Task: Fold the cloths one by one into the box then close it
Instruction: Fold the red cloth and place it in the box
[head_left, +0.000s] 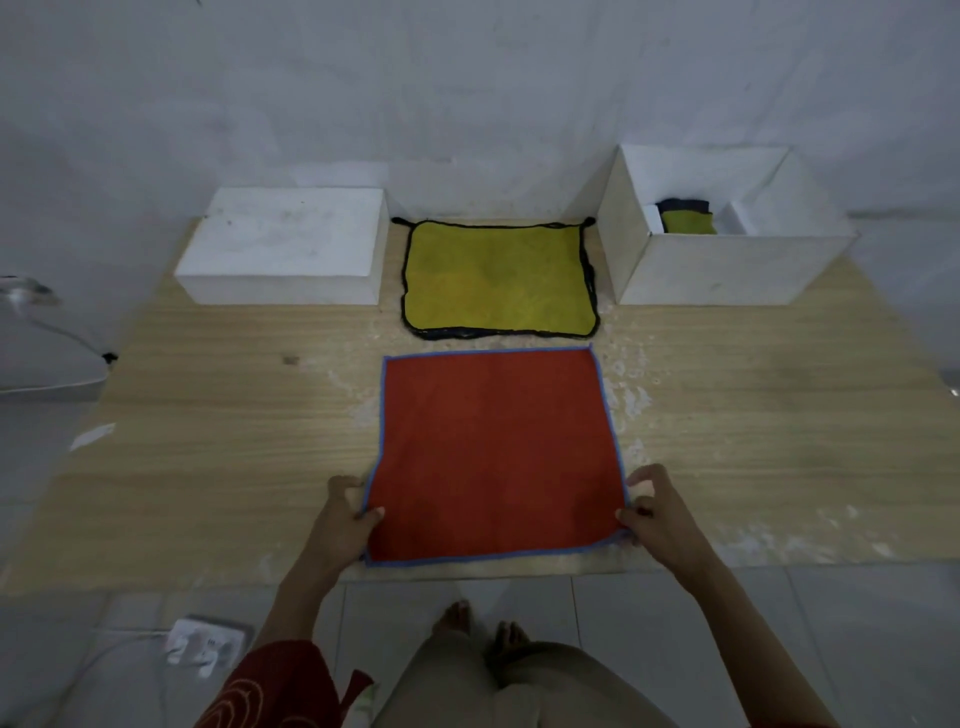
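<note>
The left hand (343, 514) and right hand (657, 512) pinch opposite side edges of the red cloth (493, 447)

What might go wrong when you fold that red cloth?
1. The left hand and right hand pinch only the near corners of the square red cloth with blue hem, so the fold may turn out crooked.
2. The yellow cloth with black hem lies just beyond and might get dragged.
3. The open white box already holds folded cloth; space may be tight.
</note>
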